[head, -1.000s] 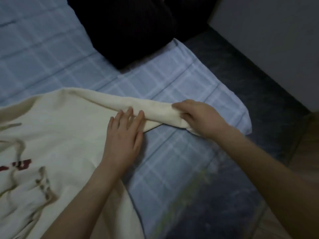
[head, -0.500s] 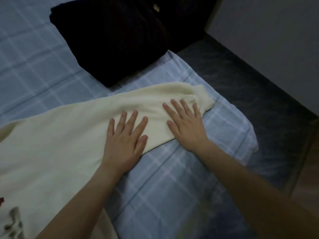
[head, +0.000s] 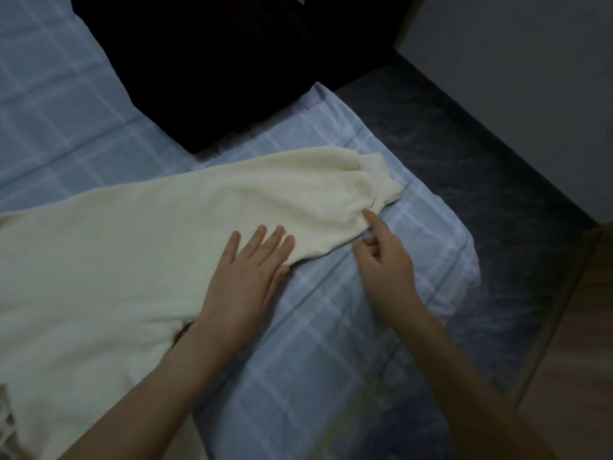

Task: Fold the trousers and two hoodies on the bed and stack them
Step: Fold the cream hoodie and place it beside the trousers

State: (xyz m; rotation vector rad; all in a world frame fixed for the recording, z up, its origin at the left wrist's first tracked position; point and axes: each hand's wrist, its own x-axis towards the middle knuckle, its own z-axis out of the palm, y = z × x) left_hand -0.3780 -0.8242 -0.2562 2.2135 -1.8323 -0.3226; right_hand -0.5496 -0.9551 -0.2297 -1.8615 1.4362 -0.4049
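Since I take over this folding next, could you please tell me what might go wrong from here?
1. The cuff lies close to the corner of the bed; a careless pull could drag it over the edge.
2. The left hand lies flat on the sleeve while the right hand only meets its edge, grip unclear; the fold may bunch.
3. The dark pile sits just behind the sleeve and might get disturbed.

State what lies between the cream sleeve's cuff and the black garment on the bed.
Only bare checked sheet separates cuff and black garment, seen in the head view.
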